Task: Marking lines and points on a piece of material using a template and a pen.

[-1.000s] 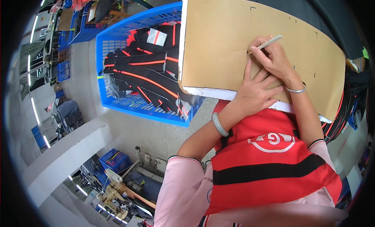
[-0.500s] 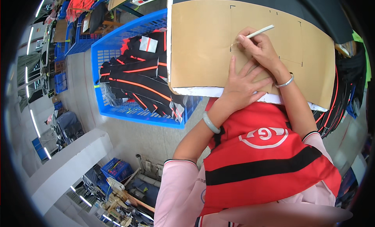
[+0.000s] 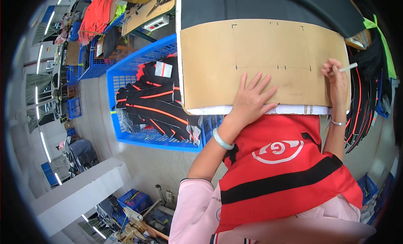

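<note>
A brown cardboard sheet (image 3: 205, 61) lies on the work surface before me, bearing a thin-lined rectangle with short dark corner marks and small ticks. My left hand (image 3: 254, 95) rests flat on the sheet's lower part, fingers spread, below the drawn lines. Over the right end of the sheet is my right hand (image 3: 336, 78), closed around a slim white pen (image 3: 348, 67) that points out to the right. Its tip is hidden by the fingers. Beneath the sheet's near edge, white layers (image 3: 294, 109) stick out.
Dark fabric (image 3: 268, 6) covers the surface beyond the cardboard. On the left stands a blue plastic crate (image 3: 157, 146) holding black pieces with orange stripes (image 3: 157, 108). More black, orange-edged pieces (image 3: 359, 88) hang at the right. A power strip (image 3: 156, 23) sits on a wooden table at upper left.
My right hand has gone from the drawn rectangle's lower left corner to the sheet's right end, still with the pen. The left hand stays flat on the sheet; the view has shifted somewhat.
</note>
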Demonstrator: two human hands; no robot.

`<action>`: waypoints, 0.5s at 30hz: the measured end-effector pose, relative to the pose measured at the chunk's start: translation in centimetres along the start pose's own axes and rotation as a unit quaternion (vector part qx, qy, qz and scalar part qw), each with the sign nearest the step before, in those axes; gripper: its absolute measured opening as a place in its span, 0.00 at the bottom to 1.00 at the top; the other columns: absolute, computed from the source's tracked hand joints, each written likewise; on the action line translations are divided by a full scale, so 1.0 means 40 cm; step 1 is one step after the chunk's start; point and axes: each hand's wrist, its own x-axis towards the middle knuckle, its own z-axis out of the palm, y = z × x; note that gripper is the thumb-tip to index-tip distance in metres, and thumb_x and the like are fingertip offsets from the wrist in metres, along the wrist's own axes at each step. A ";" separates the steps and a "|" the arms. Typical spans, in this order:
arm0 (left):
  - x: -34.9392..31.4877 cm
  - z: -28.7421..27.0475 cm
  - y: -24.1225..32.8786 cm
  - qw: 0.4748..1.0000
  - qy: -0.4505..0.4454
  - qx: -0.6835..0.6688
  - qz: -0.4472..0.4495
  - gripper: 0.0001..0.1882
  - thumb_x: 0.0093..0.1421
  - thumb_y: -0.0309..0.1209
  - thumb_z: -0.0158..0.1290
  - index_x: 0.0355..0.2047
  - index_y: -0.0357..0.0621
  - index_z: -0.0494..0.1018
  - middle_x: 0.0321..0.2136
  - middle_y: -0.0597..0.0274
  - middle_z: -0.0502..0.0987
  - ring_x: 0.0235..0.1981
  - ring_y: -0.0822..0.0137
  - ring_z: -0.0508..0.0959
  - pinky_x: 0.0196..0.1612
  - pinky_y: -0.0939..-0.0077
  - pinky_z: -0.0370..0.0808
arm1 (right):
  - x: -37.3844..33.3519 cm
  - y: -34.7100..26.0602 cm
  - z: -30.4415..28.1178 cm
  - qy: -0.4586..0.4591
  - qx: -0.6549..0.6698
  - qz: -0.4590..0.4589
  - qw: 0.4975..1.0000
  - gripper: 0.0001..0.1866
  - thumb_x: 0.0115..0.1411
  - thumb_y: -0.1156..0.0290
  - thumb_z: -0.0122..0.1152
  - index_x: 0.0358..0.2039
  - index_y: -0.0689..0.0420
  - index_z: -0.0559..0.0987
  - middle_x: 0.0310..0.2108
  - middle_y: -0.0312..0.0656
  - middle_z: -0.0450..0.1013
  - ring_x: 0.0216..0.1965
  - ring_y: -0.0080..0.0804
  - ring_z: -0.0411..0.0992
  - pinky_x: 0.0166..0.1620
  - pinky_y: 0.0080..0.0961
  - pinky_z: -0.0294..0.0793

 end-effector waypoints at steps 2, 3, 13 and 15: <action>0.006 -0.010 0.000 0.999 0.009 0.033 0.035 0.21 0.59 0.44 0.61 0.50 0.51 0.78 0.57 0.56 0.75 0.60 0.51 0.71 0.64 0.44 0.62 | -0.063 -0.041 -0.025 -0.068 -0.056 0.006 0.996 0.14 0.74 0.66 0.46 0.47 0.61 0.77 0.37 0.37 0.76 0.36 0.20 0.73 0.44 0.20 0.72; 0.011 -0.011 0.000 0.999 0.006 0.028 0.040 0.21 0.59 0.44 0.61 0.50 0.51 0.78 0.57 0.56 0.75 0.60 0.51 0.71 0.64 0.44 0.62 | -0.102 -0.068 -0.037 -0.137 -0.116 0.014 0.984 0.13 0.74 0.66 0.46 0.47 0.61 0.77 0.37 0.37 0.76 0.34 0.19 0.72 0.42 0.19 0.71; 0.194 -0.204 0.004 0.963 0.219 0.090 0.129 0.08 0.54 0.28 0.65 0.35 0.46 0.80 0.35 0.62 0.83 0.36 0.59 0.82 0.37 0.67 0.77 | -0.145 -0.045 0.284 -0.330 -0.424 -0.192 0.821 0.20 0.54 0.70 0.65 0.49 0.54 0.78 0.35 0.45 0.74 0.33 0.45 0.77 0.36 0.39 0.76; 0.218 -0.234 -0.015 0.949 0.260 0.104 0.145 0.06 0.56 0.29 0.64 0.35 0.47 0.80 0.33 0.64 0.82 0.34 0.60 0.81 0.36 0.67 0.76 | -0.134 -0.018 0.319 -0.374 -0.471 -0.264 0.754 0.22 0.53 0.65 0.68 0.49 0.54 0.77 0.36 0.44 0.72 0.35 0.45 0.76 0.37 0.39 0.76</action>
